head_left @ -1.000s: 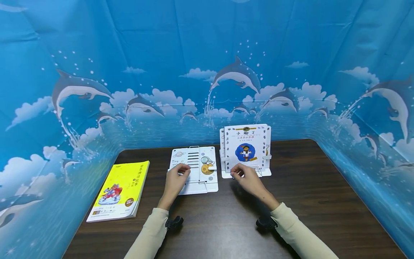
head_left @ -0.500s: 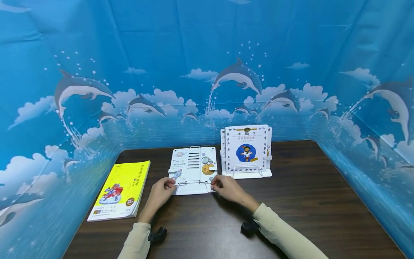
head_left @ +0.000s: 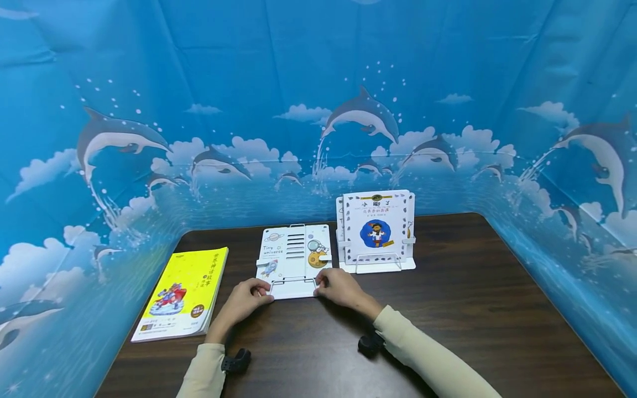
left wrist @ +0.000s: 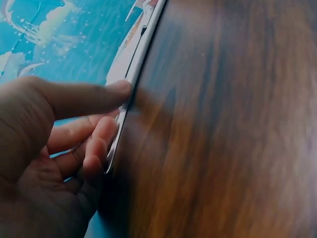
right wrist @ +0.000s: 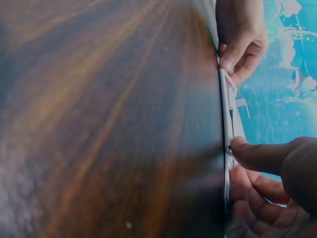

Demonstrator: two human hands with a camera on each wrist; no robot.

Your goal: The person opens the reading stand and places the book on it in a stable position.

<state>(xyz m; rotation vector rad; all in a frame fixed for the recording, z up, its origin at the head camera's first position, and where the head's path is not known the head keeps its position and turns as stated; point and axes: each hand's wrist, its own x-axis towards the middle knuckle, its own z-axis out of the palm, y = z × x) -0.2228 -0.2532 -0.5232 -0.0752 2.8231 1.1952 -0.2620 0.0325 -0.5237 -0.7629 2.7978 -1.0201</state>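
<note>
The left hand (head_left: 245, 300) and right hand (head_left: 340, 287) have moved in and now pinch the stand (head_left: 294, 266), so both sides are held.

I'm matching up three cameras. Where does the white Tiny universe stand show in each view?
Head: the white Tiny universe stand sits just left of and below centre.
Left wrist: seen nearly edge-on, a narrow pale band slanting down-left from the top, left of centre.
Right wrist: a thin, near-upright pale strip, right of centre.
Shared landmark: the left hand, at the stand's near left corner in head, large at left in left wrist, upper right in right wrist.
</note>
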